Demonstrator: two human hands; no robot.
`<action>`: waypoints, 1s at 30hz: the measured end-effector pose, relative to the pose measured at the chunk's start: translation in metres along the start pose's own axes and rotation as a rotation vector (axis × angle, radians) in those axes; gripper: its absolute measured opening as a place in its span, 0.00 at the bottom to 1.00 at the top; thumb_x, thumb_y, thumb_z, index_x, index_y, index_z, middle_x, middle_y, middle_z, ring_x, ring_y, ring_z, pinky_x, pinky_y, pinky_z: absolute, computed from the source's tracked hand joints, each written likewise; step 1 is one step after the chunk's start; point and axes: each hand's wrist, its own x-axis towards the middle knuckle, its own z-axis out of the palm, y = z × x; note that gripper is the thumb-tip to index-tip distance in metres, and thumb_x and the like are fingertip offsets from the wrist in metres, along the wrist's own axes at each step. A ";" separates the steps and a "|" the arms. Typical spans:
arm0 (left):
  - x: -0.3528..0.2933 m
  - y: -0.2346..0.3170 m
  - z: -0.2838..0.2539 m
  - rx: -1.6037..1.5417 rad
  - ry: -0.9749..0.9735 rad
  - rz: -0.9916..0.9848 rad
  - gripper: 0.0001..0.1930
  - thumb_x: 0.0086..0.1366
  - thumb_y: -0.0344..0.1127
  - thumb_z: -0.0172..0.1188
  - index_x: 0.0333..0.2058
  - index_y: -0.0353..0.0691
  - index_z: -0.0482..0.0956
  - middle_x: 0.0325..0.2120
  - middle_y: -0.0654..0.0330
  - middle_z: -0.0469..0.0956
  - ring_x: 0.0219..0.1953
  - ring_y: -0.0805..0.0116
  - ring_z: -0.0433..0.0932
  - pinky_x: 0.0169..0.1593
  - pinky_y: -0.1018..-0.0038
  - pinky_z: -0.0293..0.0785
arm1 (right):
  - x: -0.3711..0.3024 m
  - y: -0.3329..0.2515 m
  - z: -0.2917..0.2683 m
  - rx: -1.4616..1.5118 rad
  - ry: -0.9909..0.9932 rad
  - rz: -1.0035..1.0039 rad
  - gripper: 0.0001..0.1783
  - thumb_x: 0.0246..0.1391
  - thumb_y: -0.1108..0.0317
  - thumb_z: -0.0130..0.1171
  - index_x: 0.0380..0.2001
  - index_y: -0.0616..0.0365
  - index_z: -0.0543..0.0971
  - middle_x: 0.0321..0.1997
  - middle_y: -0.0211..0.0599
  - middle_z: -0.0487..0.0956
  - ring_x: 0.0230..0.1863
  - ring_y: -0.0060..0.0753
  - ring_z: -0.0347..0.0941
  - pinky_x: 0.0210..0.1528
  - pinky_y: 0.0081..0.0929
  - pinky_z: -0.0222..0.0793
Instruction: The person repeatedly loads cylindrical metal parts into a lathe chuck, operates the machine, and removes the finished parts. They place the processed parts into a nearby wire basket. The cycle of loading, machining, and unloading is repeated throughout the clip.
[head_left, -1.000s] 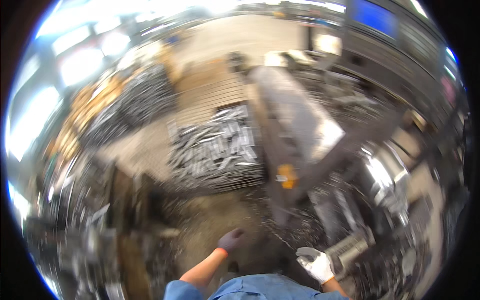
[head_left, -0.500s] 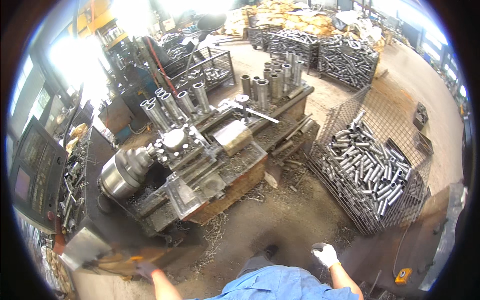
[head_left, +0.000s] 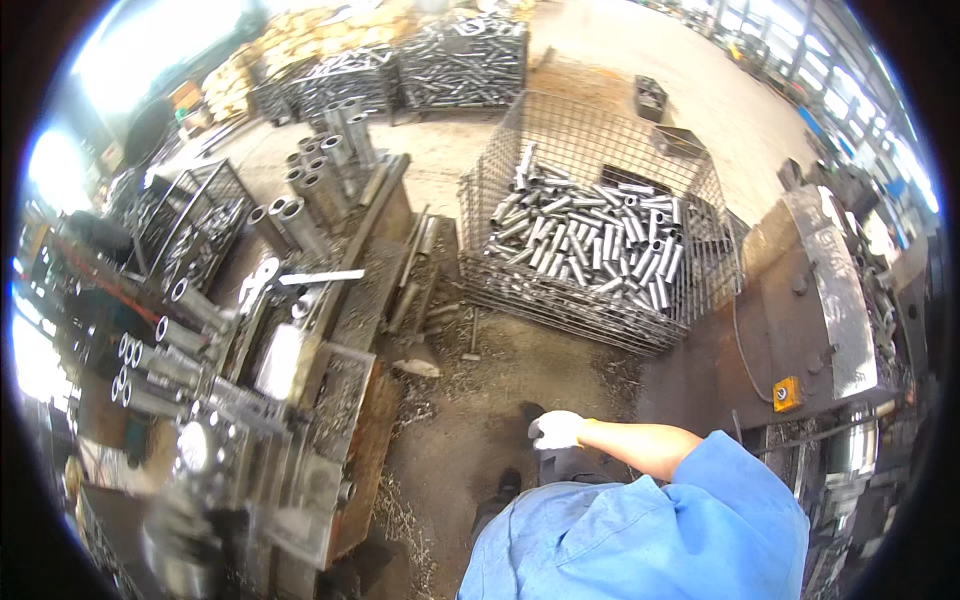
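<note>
My right hand, in a white glove, hangs in front of my body over the dark floor. Its fingers are loosely curled, and I see nothing in them. My left hand is out of view. Beyond the right hand stands a wire mesh cage heaped with short metal tubes. To the left is a lathe bed strewn with metal chips, its turret blurred at the lower left. Thicker tubes stand upright on its far end, near a flat pale bar.
A brown metal bench with a yellow switch box and hanging cable is at the right. Further cages of metal parts stand at the back. Metal chips litter the floor beside the lathe.
My view has swung right, so the lathe shifts left and the mesh cage sits nearer the middle. My left hand has left the picture; my right arm now crosses in front of my body.
</note>
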 end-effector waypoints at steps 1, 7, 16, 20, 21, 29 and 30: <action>-0.012 -0.018 0.028 -0.014 -0.116 -0.071 0.19 0.73 0.49 0.58 0.51 0.42 0.81 0.41 0.57 0.81 0.39 0.57 0.78 0.41 0.60 0.76 | 0.000 0.005 -0.008 0.028 0.042 0.016 0.26 0.58 0.51 0.63 0.53 0.57 0.85 0.55 0.50 0.86 0.58 0.54 0.81 0.62 0.45 0.76; -0.123 -0.083 0.138 -0.044 -0.659 -0.492 0.17 0.71 0.49 0.62 0.46 0.42 0.83 0.33 0.60 0.81 0.31 0.61 0.78 0.34 0.61 0.74 | -0.004 0.062 -0.066 0.130 0.129 0.149 0.26 0.60 0.50 0.63 0.53 0.56 0.86 0.53 0.49 0.87 0.58 0.52 0.81 0.62 0.44 0.76; -0.587 0.080 0.511 0.321 -1.436 1.285 0.20 0.71 0.40 0.63 0.57 0.36 0.79 0.52 0.51 0.83 0.49 0.55 0.82 0.59 0.64 0.78 | 0.028 0.295 -0.176 0.764 0.360 0.337 0.22 0.63 0.63 0.63 0.57 0.61 0.85 0.53 0.44 0.88 0.55 0.41 0.84 0.59 0.35 0.77; -0.745 0.108 0.699 0.629 -0.868 2.029 0.33 0.68 0.42 0.66 0.68 0.40 0.69 0.64 0.46 0.75 0.63 0.41 0.75 0.67 0.55 0.72 | 0.083 0.432 -0.259 0.558 0.375 0.479 0.33 0.57 0.54 0.67 0.64 0.56 0.80 0.57 0.53 0.85 0.59 0.51 0.82 0.62 0.38 0.77; -0.774 0.107 0.741 0.785 -0.860 2.006 0.38 0.68 0.46 0.67 0.72 0.41 0.64 0.68 0.46 0.71 0.66 0.42 0.72 0.69 0.55 0.70 | 0.099 0.465 -0.281 0.537 0.296 0.585 0.35 0.55 0.53 0.68 0.65 0.55 0.79 0.57 0.54 0.85 0.58 0.52 0.82 0.62 0.38 0.77; -0.873 0.086 0.950 1.456 -0.764 1.615 0.48 0.62 0.53 0.72 0.75 0.43 0.60 0.44 0.53 0.88 0.49 0.50 0.87 0.54 0.55 0.81 | 0.206 0.730 -0.448 0.248 0.290 0.896 0.41 0.50 0.51 0.70 0.67 0.51 0.75 0.66 0.61 0.77 0.66 0.57 0.77 0.68 0.45 0.75; -0.871 0.087 0.957 1.394 -0.716 1.682 0.43 0.62 0.52 0.71 0.72 0.42 0.66 0.39 0.53 0.89 0.46 0.51 0.88 0.52 0.54 0.81 | 0.221 0.761 -0.461 0.195 0.322 0.911 0.43 0.49 0.50 0.71 0.68 0.51 0.74 0.69 0.60 0.74 0.67 0.58 0.75 0.68 0.46 0.75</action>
